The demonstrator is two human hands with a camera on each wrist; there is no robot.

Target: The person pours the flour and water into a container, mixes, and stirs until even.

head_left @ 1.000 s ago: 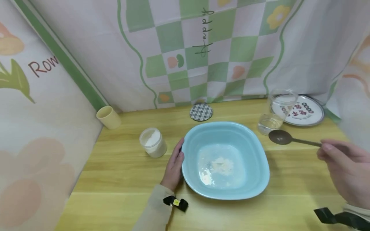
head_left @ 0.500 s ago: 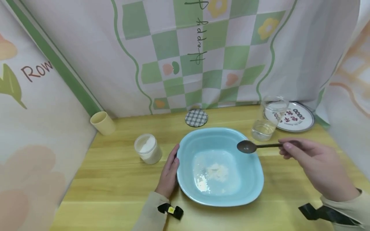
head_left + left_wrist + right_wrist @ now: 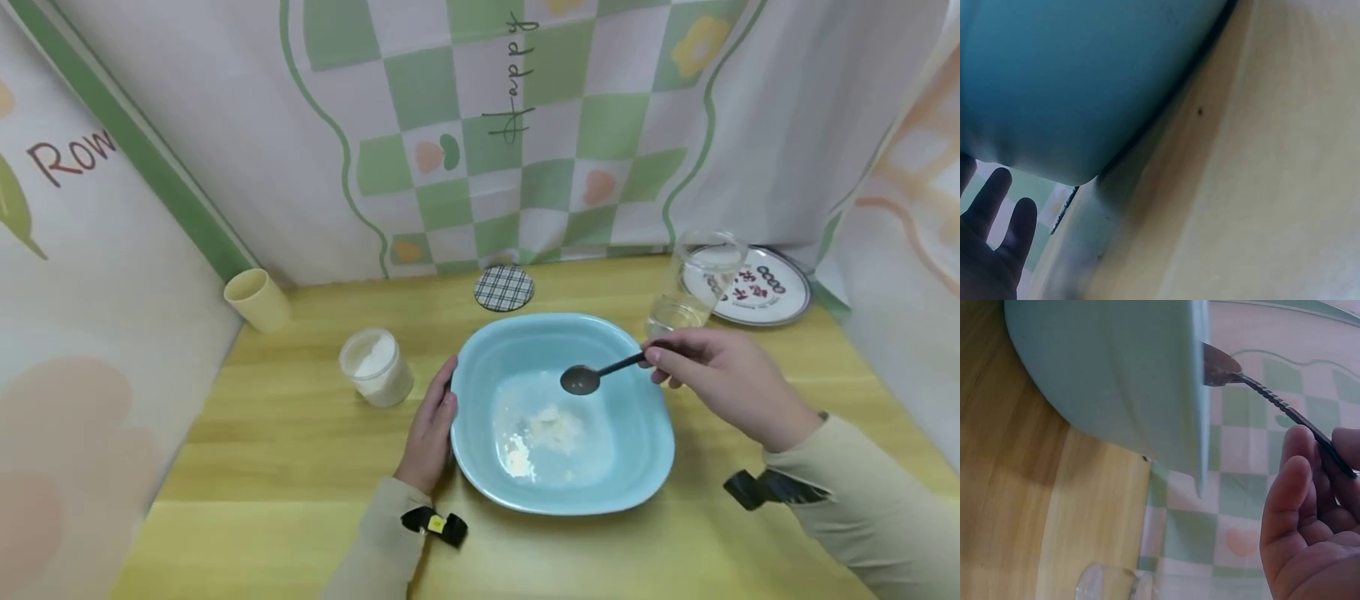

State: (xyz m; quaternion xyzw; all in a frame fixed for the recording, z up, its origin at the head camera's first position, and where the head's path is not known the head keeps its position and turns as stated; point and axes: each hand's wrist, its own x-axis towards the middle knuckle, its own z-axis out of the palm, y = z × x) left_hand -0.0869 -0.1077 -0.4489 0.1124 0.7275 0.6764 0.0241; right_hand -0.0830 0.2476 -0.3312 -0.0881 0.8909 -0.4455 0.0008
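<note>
A light blue basin point(image 3: 636, 450) with a white powder point(image 3: 555, 428) in its bottom stands on the wooden table. At its left side rests my left hand point(image 3: 429, 433), thumb and fingers against the outer wall; the left wrist view shows fingers point(image 3: 1021, 228) extended below the basin's side point(image 3: 1085, 81). My right hand point(image 3: 720, 379) pinches the handle of a dark brown spoon point(image 3: 581, 380) near its end. The spoon's bowl hangs over the inside of the basin, above and behind the powder. From the right wrist, part of the spoon point(image 3: 1221, 365) is hidden by the rim.
Left of the basin sits a clear jar point(image 3: 378, 371) of white powder. A tall clear cup point(image 3: 678, 300) with some liquid stands behind my right hand, overlapping a patterned plate point(image 3: 787, 292). A checked coaster point(image 3: 504, 288) and a cream cup point(image 3: 258, 302) are near the back curtain.
My right hand has carried the spoon leftward from beside the basin to over it. The left hand stays at the basin's side, and the head view has shifted slightly.
</note>
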